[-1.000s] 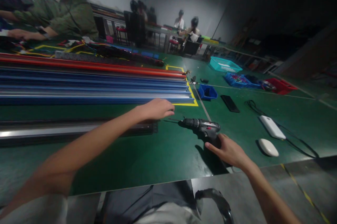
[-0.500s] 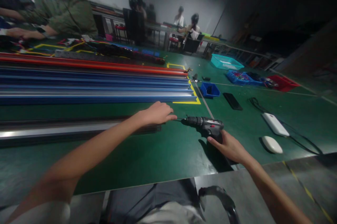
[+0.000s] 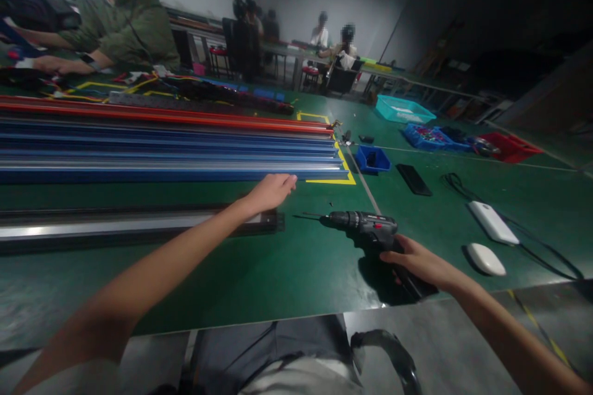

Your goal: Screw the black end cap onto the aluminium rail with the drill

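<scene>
A black cordless drill (image 3: 368, 224) lies low over the green table, its long thin bit pointing left. The fingers of my right hand (image 3: 421, 264) are wrapped round its handle. To the upper left of the bit tip, my left hand (image 3: 271, 191) is closed, its fingertips pinched together. Whatever may be between them is too small to make out. Under my left forearm stretches a long dark rail with a silvery strip (image 3: 162, 224), its end cap near the bit tip. A tiny dark piece (image 3: 330, 204) is just above the drill's chuck.
Blue and orange-red profiles (image 3: 185, 151) lie beyond my left hand. To the right are a small blue bin (image 3: 373, 160), a phone (image 3: 413, 179), a white power bank (image 3: 493, 222) with a cable and a white mouse (image 3: 486, 259). A co-worker's sleeve (image 3: 139, 30) is at upper left.
My left hand has drawn back from the drill bit, up and to the left, and its fingers have curled in. My right hand stays on the drill, which now shows its whole bit.
</scene>
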`<action>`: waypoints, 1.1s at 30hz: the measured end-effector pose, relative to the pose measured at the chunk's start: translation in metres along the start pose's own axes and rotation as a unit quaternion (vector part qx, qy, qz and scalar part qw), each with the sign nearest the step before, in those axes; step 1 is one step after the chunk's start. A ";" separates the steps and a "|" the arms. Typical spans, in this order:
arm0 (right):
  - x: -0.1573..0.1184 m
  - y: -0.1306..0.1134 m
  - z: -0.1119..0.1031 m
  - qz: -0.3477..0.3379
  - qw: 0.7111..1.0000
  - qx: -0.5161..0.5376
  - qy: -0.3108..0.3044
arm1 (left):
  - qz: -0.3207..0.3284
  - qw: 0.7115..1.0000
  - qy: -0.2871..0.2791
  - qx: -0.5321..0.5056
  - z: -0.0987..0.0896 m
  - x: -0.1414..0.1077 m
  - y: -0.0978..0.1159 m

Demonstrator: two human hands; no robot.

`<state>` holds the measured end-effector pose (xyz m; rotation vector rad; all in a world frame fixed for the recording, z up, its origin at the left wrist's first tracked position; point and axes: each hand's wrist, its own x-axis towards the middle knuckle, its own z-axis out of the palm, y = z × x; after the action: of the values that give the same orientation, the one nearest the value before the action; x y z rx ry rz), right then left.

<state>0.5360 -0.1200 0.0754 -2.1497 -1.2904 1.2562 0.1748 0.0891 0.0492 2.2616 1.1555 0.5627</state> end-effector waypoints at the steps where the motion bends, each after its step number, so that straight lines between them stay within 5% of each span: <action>1: -0.006 0.001 -0.002 0.040 0.997 0.050 -0.030 | -0.009 1.000 0.004 -0.010 0.000 0.000 -0.001; 6: -0.033 0.011 -0.006 0.134 0.955 0.256 -0.062 | -0.040 0.998 -0.004 -0.051 0.001 0.002 -0.005; 11: -0.024 0.026 0.005 0.151 0.880 0.437 -0.109 | -0.045 0.996 -0.045 -0.062 0.003 0.002 -0.010; 15: -0.001 0.041 0.019 0.100 0.780 0.549 -0.282 | -0.040 0.994 -0.082 -0.056 0.005 0.001 -0.015; 18: 0.012 0.053 0.026 0.038 0.717 0.606 -0.343 | -0.028 0.992 -0.116 -0.051 0.002 -0.001 -0.018; 23: 0.027 0.076 0.026 0.072 0.624 0.655 -0.419 | 0.030 0.976 -0.213 -0.045 -0.017 -0.007 -0.017; 27: 0.030 0.087 0.028 0.092 0.603 0.664 -0.431 | 0.080 0.950 -0.297 -0.054 -0.032 -0.010 -0.018; 33: 0.015 0.070 0.040 0.119 0.669 0.638 -0.362 | 0.108 0.924 -0.358 -0.085 -0.039 -0.011 -0.033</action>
<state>0.5436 -0.1510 -0.0007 -0.7476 0.0200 2.2464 0.1263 0.1065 0.0573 2.1584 0.4741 -0.1037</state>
